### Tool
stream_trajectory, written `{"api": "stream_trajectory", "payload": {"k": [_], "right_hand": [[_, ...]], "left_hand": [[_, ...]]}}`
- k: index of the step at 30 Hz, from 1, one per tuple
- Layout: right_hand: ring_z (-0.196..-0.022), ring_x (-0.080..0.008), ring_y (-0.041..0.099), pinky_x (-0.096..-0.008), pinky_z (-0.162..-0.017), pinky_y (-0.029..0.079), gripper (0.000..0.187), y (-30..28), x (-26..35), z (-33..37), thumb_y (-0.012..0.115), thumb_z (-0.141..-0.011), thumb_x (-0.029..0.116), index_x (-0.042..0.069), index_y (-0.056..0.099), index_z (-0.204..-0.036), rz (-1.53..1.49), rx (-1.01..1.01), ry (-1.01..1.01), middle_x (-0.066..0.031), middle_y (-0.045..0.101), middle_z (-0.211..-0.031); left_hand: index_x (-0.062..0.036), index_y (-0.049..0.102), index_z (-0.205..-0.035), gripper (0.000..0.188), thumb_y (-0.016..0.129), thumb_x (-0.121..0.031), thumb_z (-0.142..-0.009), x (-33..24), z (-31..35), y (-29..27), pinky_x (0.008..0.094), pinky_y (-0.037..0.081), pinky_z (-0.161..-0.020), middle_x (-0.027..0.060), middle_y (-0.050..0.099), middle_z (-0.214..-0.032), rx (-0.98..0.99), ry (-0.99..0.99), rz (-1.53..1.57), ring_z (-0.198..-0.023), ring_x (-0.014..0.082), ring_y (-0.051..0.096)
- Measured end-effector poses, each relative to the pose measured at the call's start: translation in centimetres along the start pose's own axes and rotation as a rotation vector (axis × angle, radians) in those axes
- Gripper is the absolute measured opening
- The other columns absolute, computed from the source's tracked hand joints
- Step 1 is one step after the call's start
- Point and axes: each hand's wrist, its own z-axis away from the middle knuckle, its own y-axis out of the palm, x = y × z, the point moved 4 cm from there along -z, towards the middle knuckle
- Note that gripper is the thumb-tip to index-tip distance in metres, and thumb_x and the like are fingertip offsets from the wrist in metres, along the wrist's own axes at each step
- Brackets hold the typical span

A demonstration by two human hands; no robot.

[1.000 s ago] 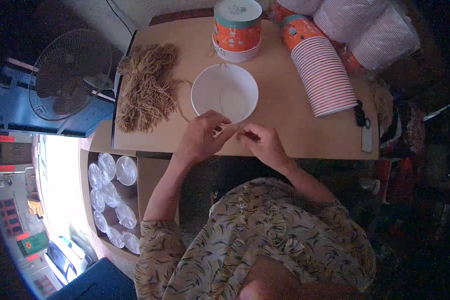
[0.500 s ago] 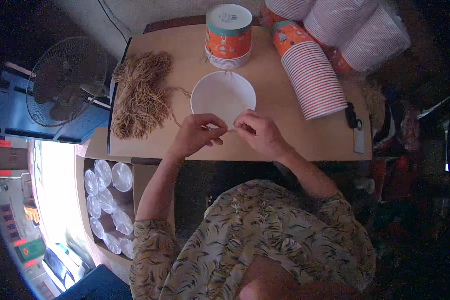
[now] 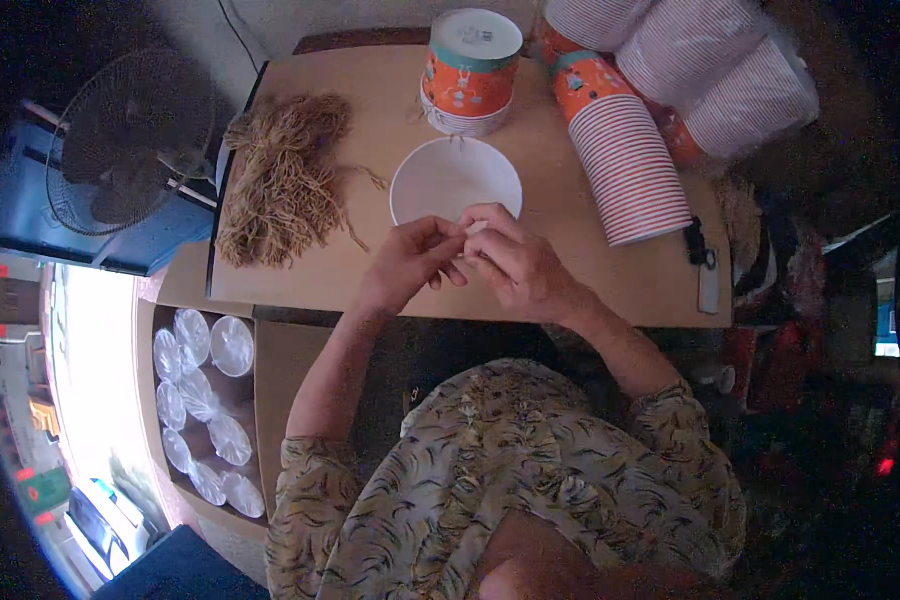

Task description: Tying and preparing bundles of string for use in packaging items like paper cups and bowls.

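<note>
A white paper bucket stands mouth up near the middle of the table, with a bit of brown cord at its far rim. Both hands meet at its near rim. My left hand pinches with thumb and forefinger, and my right hand is closed beside it, fingertips almost touching. What lies between the fingers is too small and hidden to make out. Left of the bucket lies a large bundle of brown twisted paper cords, a few ends straying toward my left hand.
Behind the bucket stands an upside-down stack of orange paper buckets. A long nested stack lies to the right, with plastic-wrapped stacks beyond. Scissors lie at the right edge. A fan and a carton of bagged white cups are at left.
My right hand has turned and curled its fingers closer against my left fingertips. The view has shifted slightly; the bucket and stacks stay in place on the table.
</note>
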Motion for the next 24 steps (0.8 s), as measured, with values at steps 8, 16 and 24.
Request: {"api": "stream_trajectory", "payload": {"k": [8, 16, 24], "right_hand": [[-0.080, -0.0188, 0.063, -0.0335, -0.076, 0.050, 0.007, -0.9, -0.1, -2.1, 0.058, -0.089, -0.003, 0.000, 0.053, -0.094, 0.013, 0.041, -0.059, -0.0147, 0.054, -0.116], [-0.075, -0.0142, 0.057, -0.0310, -0.072, 0.047, 0.008, -0.6, -3.3, -1.8, 0.048, -0.099, 0.009, 0.003, 0.048, -0.095, -0.218, 0.409, 0.306, -0.0049, 0.057, -0.082], [-0.075, -0.0135, 0.056, -0.0313, -0.070, 0.047, 0.011, -1.7, -4.1, -0.3, 0.044, -0.100, 0.013, 0.004, 0.048, -0.095, -0.175, 0.329, 0.324, -0.0042, 0.058, -0.082]], "left_hand": [[-0.0045, 0.058, -0.113, 0.021, 0.054, -0.022, -0.102, -1.0, 0.4, 1.2, 0.0197, 0.047, -0.057, 0.0023, 0.066, -0.096, 0.156, -0.003, 0.011, -0.073, 0.0103, 0.067], [-0.0036, 0.060, -0.114, 0.024, 0.052, -0.023, -0.103, -0.1, 0.3, 1.0, 0.0207, 0.050, -0.058, 0.0039, 0.068, -0.100, 0.246, 0.030, -0.015, -0.072, 0.0098, 0.067], [-0.0026, 0.060, -0.114, 0.025, 0.053, -0.023, -0.102, 0.0, 0.4, 0.4, 0.0213, 0.051, -0.058, 0.0040, 0.068, -0.095, 0.202, -0.015, -0.073, -0.072, 0.0097, 0.067]]}}
